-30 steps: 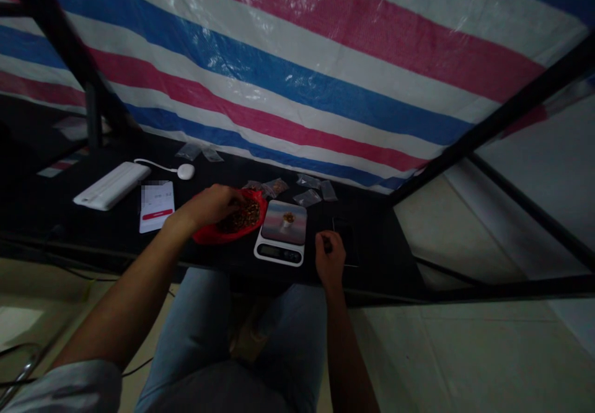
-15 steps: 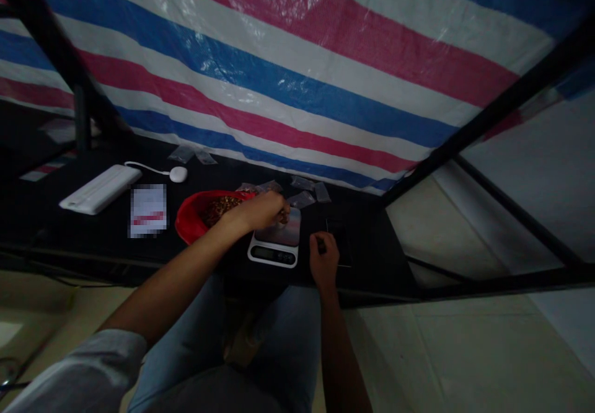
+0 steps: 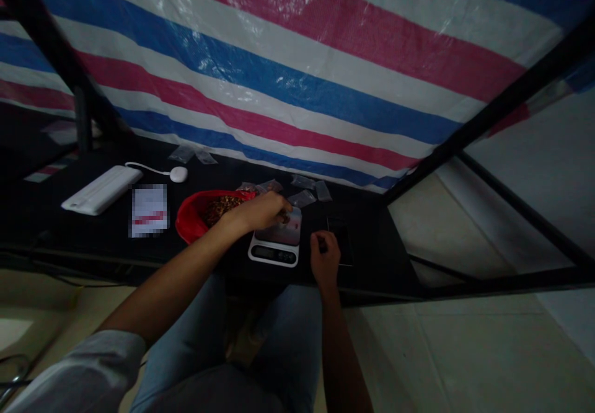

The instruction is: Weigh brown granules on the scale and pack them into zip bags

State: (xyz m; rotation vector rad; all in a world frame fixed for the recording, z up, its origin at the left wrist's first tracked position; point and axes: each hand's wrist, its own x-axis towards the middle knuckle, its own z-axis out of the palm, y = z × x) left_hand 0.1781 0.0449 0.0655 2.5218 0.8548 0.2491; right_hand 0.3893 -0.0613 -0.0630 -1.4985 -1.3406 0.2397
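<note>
My left hand (image 3: 268, 209) is above the steel plate (image 3: 290, 230) of a white kitchen scale (image 3: 273, 255). Its fingers are pinched downward around small brown pieces, which are mostly hidden. Behind that forearm lies an open red bag (image 3: 188, 217) filled with small brown-gold pieces (image 3: 220, 207), too small to name. My right hand (image 3: 325, 258) rests on the black table to the right of the scale, fingers curled in, with nothing visible in them. Beside it lies a flat dark rectangle (image 3: 341, 236) with a thin light edge.
Small clear bags (image 3: 302, 198) lie behind the scale, some with brown contents (image 3: 269, 186). More clear bags (image 3: 183, 154) are at the back left. A white power bank (image 3: 102, 190) with a cable and round white puck (image 3: 178, 174), plus a blurred packet (image 3: 149, 210), sit on the left.
My left hand's fingertips shift slightly over the scale plate, and more of the plate shows. My right hand stays in place. The view tilts a little.
</note>
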